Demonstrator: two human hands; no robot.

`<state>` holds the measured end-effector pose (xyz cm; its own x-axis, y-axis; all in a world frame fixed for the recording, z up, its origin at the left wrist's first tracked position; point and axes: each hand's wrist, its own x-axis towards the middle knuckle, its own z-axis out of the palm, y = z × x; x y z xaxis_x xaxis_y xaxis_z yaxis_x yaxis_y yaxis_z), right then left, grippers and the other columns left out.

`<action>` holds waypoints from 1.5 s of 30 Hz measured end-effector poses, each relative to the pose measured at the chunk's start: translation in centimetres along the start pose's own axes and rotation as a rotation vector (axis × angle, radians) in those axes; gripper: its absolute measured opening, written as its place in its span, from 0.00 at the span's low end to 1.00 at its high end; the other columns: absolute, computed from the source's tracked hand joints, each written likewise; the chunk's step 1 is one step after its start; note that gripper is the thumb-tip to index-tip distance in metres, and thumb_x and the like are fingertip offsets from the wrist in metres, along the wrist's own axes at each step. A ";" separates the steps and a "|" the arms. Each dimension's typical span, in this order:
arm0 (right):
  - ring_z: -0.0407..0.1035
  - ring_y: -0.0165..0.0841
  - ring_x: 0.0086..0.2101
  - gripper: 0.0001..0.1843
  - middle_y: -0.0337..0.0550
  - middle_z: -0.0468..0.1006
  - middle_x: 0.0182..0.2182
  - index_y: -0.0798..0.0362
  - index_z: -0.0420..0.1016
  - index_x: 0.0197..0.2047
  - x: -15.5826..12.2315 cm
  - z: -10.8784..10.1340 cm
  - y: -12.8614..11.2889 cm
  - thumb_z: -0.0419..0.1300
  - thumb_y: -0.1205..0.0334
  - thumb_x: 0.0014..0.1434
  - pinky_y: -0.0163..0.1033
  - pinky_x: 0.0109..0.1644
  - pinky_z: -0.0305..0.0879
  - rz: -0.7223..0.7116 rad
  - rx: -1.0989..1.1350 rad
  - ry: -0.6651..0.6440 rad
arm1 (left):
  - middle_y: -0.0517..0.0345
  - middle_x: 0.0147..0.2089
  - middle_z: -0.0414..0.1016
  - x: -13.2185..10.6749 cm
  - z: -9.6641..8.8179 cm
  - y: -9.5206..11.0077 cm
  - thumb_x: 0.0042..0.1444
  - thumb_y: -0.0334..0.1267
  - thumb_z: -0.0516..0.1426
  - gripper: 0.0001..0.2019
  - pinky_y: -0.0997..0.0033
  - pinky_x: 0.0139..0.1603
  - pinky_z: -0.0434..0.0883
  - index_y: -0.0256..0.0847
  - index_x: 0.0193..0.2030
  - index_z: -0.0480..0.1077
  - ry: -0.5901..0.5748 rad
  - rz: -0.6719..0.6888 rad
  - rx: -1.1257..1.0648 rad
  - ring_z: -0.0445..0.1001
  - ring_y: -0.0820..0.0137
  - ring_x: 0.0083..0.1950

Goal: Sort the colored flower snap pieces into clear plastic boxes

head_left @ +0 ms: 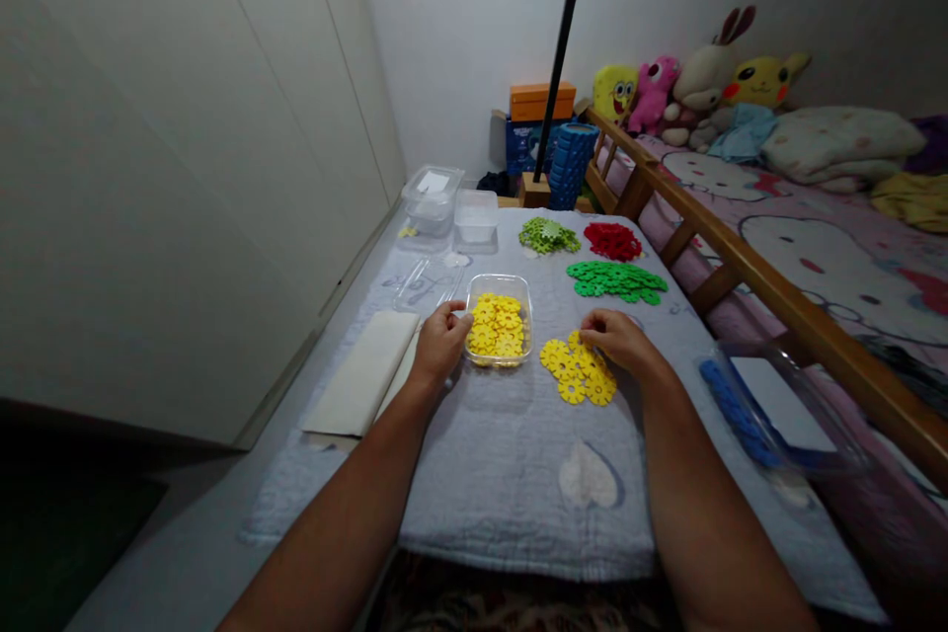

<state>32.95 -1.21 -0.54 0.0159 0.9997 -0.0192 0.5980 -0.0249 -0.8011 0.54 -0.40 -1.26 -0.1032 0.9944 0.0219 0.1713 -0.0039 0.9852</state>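
A clear plastic container (530, 316) stands in the middle of the table, with several yellow snowflake discs (495, 326) inside it. My left hand (442, 341) grips its left wall, fingers at the rim and thumb towards the near side. To the right of the container lies a loose pile of yellow snowflake discs (572, 387) on the cloth. Over the pile's upper right edge, my right hand (620, 341) has thumb and forefinger pinched on a yellow disc, partly hidden by the fingers.
Light green (549, 235), red (613, 241) and dark green discs (616, 281) lie in heaps at the back right. Clear containers (433, 193) are at the back left, near a clear lid (422, 283). A folded beige sheet (362, 373) lies left; a box of blue pieces (777, 410) sits right.
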 end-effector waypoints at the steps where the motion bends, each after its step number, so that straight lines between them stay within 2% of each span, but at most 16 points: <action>1: 0.66 0.32 0.26 0.06 0.37 0.75 0.22 0.50 0.75 0.25 -0.1 -0.1 -0.2 0.63 0.57 0.44 0.37 0.31 0.59 0.005 0.020 0.003 | 0.70 0.23 0.60 0.0 0.0 0.0 0.52 0.51 0.61 0.22 0.73 0.26 0.55 0.38 0.49 0.75 0.001 0.002 0.001 0.60 0.73 0.24; 9: 0.66 0.32 0.27 0.15 0.37 0.76 0.25 0.52 0.78 0.30 -0.3 -0.3 -1.2 0.67 0.51 0.41 0.38 0.33 0.62 0.079 0.237 0.001 | 0.70 0.22 0.59 0.2 0.0 -0.2 0.52 0.51 0.61 0.22 0.73 0.26 0.54 0.38 0.48 0.75 -0.005 0.003 -0.005 0.59 0.73 0.24; 14: 0.68 0.33 0.30 0.15 0.37 0.76 0.27 0.50 0.75 0.30 -0.1 0.1 -2.9 0.70 0.49 0.43 0.39 0.38 0.65 -0.041 0.350 0.132 | 0.70 0.23 0.61 0.3 0.0 -0.5 0.52 0.51 0.61 0.23 0.74 0.26 0.55 0.37 0.49 0.75 -0.005 -0.004 -0.009 0.60 0.74 0.24; 17: 0.69 0.33 0.31 0.14 0.37 0.77 0.27 0.49 0.75 0.31 0.4 0.9 -5.1 0.70 0.50 0.47 0.39 0.38 0.65 -0.122 0.368 0.117 | 0.69 0.23 0.61 0.3 0.1 -0.5 0.52 0.51 0.61 0.23 0.74 0.26 0.55 0.37 0.50 0.75 -0.005 -0.005 -0.021 0.60 0.74 0.24; 19: 0.69 0.33 0.31 0.11 0.38 0.77 0.28 0.49 0.75 0.31 0.8 1.9 -7.0 0.68 0.52 0.50 0.39 0.38 0.65 -0.192 0.307 0.058 | 0.69 0.23 0.61 0.3 0.1 -0.5 0.52 0.51 0.61 0.23 0.74 0.26 0.55 0.37 0.49 0.76 -0.002 0.000 -0.020 0.60 0.74 0.24; 23: 0.71 0.33 0.32 0.01 0.38 0.79 0.29 0.50 0.77 0.32 1.6 4.4 -10.5 0.65 0.64 0.55 0.39 0.41 0.65 -0.333 0.055 -0.044 | 0.69 0.23 0.61 0.3 0.1 -0.4 0.51 0.51 0.62 0.22 0.74 0.26 0.56 0.37 0.48 0.75 -0.006 -0.005 -0.039 0.60 0.74 0.24; 27: 0.73 0.36 0.36 0.07 0.41 0.82 0.33 0.50 0.79 0.37 2.1 6.4 -11.9 0.65 0.71 0.56 0.41 0.45 0.66 -0.361 -0.168 -0.023 | 0.69 0.23 0.61 0.4 0.1 -0.5 0.51 0.50 0.62 0.22 0.74 0.27 0.57 0.37 0.48 0.75 -0.009 -0.015 -0.055 0.61 0.74 0.24; 29: 0.74 0.38 0.40 0.09 0.44 0.84 0.37 0.50 0.80 0.40 2.1 6.3 -11.5 0.64 0.71 0.58 0.42 0.48 0.66 -0.353 -0.211 0.013 | 0.69 0.24 0.62 0.4 0.1 -0.4 0.51 0.50 0.61 0.22 0.74 0.27 0.58 0.37 0.49 0.75 -0.006 -0.016 -0.049 0.61 0.73 0.24; 32: 0.75 0.39 0.41 0.07 0.45 0.85 0.40 0.50 0.80 0.40 2.0 4.8 -10.1 0.64 0.68 0.59 0.43 0.50 0.67 -0.342 -0.200 0.064 | 0.69 0.24 0.62 0.3 0.1 -0.3 0.52 0.50 0.61 0.22 0.74 0.27 0.57 0.37 0.49 0.75 -0.012 -0.010 -0.025 0.60 0.74 0.24; 36: 0.74 0.37 0.36 0.04 0.44 0.83 0.36 0.51 0.80 0.38 1.5 1.7 -7.3 0.63 0.64 0.60 0.40 0.44 0.67 -0.245 -0.182 0.065 | 0.69 0.23 0.61 0.2 0.1 -0.2 0.52 0.51 0.61 0.23 0.73 0.26 0.56 0.36 0.49 0.75 -0.006 -0.003 -0.007 0.60 0.73 0.24; 40: 0.72 0.35 0.32 0.04 0.42 0.81 0.32 0.52 0.80 0.37 0.9 0.2 -4.7 0.64 0.62 0.57 0.39 0.39 0.64 -0.111 -0.296 -0.061 | 0.69 0.23 0.62 0.3 0.1 -0.4 0.52 0.51 0.61 0.23 0.74 0.26 0.56 0.37 0.49 0.75 -0.009 -0.006 -0.022 0.61 0.73 0.24; 45: 0.71 0.36 0.35 0.07 0.43 0.79 0.34 0.52 0.81 0.36 0.2 1.2 -3.0 0.69 0.61 0.52 0.38 0.39 0.63 -0.113 -0.389 -0.255 | 0.69 0.24 0.62 0.3 0.2 -0.5 0.52 0.51 0.62 0.22 0.74 0.27 0.57 0.38 0.49 0.76 -0.012 -0.005 -0.027 0.62 0.73 0.25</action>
<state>30.14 -0.94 1.16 -0.2347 0.9633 -0.1300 0.8410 0.1342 -0.5241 0.61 -0.04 -1.80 -0.0926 0.9956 0.0147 0.1441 -0.0013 0.9896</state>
